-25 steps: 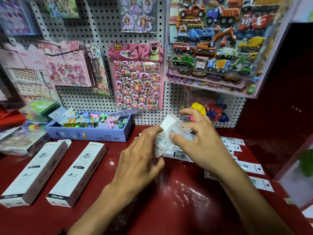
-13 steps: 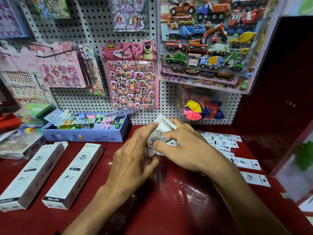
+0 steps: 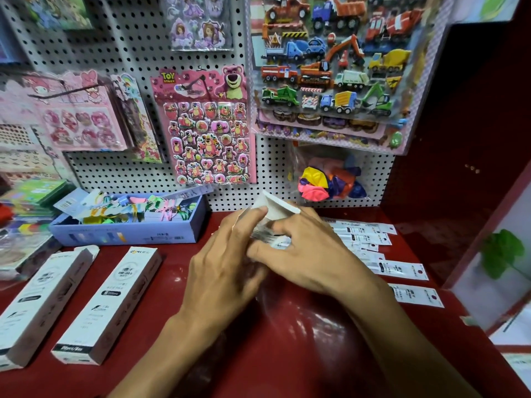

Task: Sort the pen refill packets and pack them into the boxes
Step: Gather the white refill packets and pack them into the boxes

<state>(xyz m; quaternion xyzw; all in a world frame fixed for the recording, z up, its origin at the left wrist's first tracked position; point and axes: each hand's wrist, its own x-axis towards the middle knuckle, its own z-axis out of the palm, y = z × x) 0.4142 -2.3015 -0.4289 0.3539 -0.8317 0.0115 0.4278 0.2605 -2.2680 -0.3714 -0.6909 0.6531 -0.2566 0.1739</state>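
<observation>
My left hand (image 3: 227, 265) and my right hand (image 3: 310, 254) meet over the red counter and together hold a white refill box (image 3: 277, 209) with its flap open, tilted up at the far end. Printed refill packets (image 3: 268, 235) show between my fingers at the box's mouth. Several more white refill packets (image 3: 373, 238) lie fanned out on the counter just right of my right hand, and two single packets (image 3: 402, 267) lie nearer the front. Two long white boxes (image 3: 112, 300) lie side by side at the left, the leftmost (image 3: 43, 300) with its end flap open.
A blue tray (image 3: 129, 232) of colourful items stands at the back left against a pegboard hung with sticker sheets (image 3: 208, 130). A bag of balloons (image 3: 327, 179) hangs behind the packets. A dark red side wall (image 3: 459, 168) bounds the counter (image 3: 287, 340) at the right.
Both hands and the white box have come down closer to the counter and drawn together; the box now sits deeper between my fingers. The boxes at the left have not moved.
</observation>
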